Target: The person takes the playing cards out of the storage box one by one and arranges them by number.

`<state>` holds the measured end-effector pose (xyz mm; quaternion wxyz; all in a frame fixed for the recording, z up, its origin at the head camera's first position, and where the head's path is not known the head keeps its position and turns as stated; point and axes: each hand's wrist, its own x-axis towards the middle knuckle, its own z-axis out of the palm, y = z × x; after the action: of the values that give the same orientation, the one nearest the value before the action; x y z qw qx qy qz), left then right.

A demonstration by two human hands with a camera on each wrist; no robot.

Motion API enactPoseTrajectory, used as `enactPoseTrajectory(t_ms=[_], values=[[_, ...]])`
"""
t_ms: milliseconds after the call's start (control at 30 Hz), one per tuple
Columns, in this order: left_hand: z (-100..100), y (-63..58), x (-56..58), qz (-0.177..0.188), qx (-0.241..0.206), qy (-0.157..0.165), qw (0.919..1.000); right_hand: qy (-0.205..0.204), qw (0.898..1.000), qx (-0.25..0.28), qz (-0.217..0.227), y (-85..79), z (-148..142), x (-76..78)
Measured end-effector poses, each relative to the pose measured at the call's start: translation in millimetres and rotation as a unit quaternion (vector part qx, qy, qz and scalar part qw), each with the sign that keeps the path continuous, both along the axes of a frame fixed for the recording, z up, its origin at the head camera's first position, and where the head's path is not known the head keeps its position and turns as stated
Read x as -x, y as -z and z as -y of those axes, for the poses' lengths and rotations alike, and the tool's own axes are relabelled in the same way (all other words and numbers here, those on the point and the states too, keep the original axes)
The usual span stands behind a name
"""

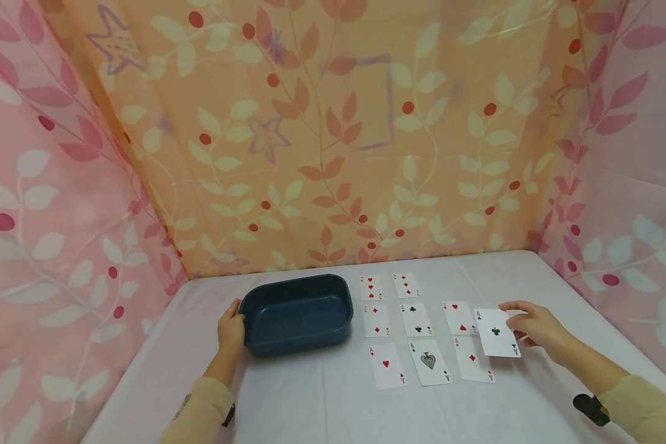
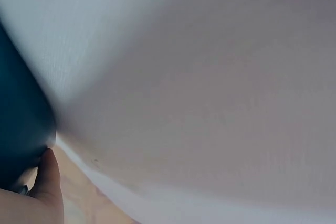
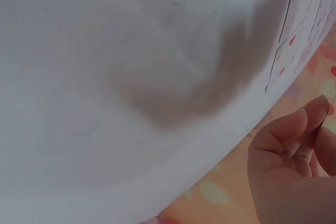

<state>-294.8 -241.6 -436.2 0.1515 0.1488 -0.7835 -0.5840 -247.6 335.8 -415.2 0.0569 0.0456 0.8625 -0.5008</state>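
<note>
My left hand (image 1: 231, 328) grips the left end of a dark blue rectangular basin (image 1: 296, 346), thumb at its rim; the other fingers are mostly hidden. In the left wrist view the thumb (image 2: 48, 174) lies against the basin's wall (image 2: 23, 108). My right hand (image 1: 541, 327) pinches the ace of clubs (image 1: 496, 342) by its right edge. That card is held face up above the table, overlapping the two of hearts (image 1: 456, 316) and the ace of diamonds (image 1: 470, 367). In the right wrist view, thumb and fingers meet at the card's thin edge.
Face-up cards lie in rows right of the basin: three of hearts (image 1: 371, 288) and three of diamonds (image 1: 406, 285) at the back, two of diamonds (image 1: 377, 320) and two of clubs (image 1: 416, 319) mid-row, ace of hearts (image 1: 387, 373) and ace of spades (image 1: 428, 364) in front. Patterned curtains (image 1: 311, 154) surround the white-covered table.
</note>
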Motion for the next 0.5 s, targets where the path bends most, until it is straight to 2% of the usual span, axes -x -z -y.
enactPoseTrajectory(t_ms=[167, 500], values=[[0, -2.2, -3.6, -0.012, -0.047, 0.011, 0.9988, 0.003, 0.999, -0.031, 0.019, 6.4, -8, -0.5], [2, -2.6, -12.7, -0.020, -0.067, -0.002, 0.9976, 0.005, 0.998, -0.047, 0.049, 24.8, -20, 2.4]])
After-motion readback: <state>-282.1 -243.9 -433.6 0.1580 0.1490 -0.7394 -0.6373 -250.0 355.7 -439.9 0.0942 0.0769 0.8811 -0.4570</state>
